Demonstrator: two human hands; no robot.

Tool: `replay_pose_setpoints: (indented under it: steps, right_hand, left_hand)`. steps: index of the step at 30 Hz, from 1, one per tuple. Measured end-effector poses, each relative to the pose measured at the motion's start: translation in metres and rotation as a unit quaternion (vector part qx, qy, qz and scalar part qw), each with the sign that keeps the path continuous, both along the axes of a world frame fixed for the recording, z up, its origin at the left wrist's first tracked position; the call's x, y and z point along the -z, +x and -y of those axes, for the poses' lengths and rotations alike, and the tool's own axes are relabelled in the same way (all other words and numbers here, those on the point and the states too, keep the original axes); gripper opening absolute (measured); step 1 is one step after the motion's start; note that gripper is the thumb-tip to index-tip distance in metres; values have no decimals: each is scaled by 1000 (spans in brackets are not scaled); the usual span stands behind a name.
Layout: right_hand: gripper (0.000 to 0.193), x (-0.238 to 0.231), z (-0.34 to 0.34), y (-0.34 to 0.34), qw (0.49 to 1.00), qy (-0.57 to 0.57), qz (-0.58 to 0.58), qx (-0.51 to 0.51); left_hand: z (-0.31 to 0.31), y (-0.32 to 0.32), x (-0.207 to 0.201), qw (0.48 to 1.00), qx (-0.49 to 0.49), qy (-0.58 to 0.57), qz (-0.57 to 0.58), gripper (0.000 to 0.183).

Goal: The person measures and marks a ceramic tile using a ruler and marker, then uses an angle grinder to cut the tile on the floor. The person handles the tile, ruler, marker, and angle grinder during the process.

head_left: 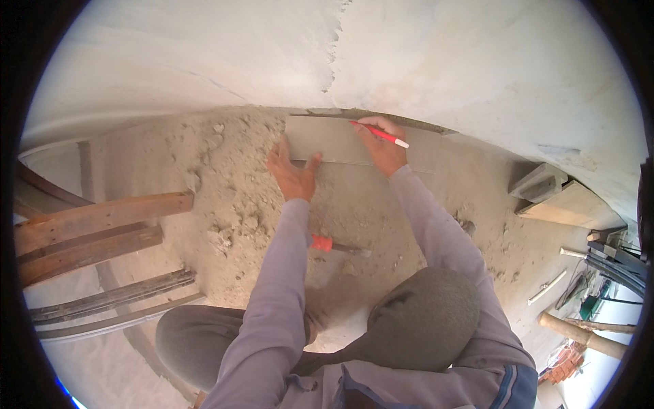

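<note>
A flat grey-beige tile (pixel 327 140) lies on the dusty floor along the foot of the wall. My left hand (pixel 294 170) presses at its left end, with thumb and fingers spread apart at the near edge and left side. Over the tile's right part, my right hand (pixel 383 144) grips a red marker pen (pixel 381 133) with a white end; its tip points left, close to the tile's surface. Whether the tip touches cannot be made out. Nearer to me, a chisel-like tool with an orange-red handle (pixel 321 243) lies on the floor, partly behind my left forearm.
Sandy rubble (pixel 235 211) covers the floor to the left. Wooden planks (pixel 102 221) jut in from the left side. A pale wall (pixel 436 61) rises ahead. At the right lie a board (pixel 569 204), a grey block (pixel 538 183), sticks and pipes.
</note>
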State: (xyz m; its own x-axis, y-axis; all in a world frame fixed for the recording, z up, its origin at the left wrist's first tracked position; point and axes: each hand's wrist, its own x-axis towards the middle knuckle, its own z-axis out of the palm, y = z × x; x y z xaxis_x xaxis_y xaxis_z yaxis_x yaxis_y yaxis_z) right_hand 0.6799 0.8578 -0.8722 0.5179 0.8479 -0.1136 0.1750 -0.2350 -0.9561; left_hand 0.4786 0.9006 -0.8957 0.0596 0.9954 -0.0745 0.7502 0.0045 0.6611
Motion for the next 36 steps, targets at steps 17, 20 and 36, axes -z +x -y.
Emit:
replay_pose_setpoints:
  steps: [17,20,36]
  right_hand:
    - [21,21,-14,2,1000,-18,15,-4]
    - [21,20,-14,1,1000,-22,11,-3]
    - [20,23,-16,1,999,-19,41,-10]
  left_hand:
    - [-1,-1,-1,999,5,-18,35,91]
    - [0,0,-1,1000,-3,-11,29,90]
    - [0,0,-2,1000,1,3,14,89]
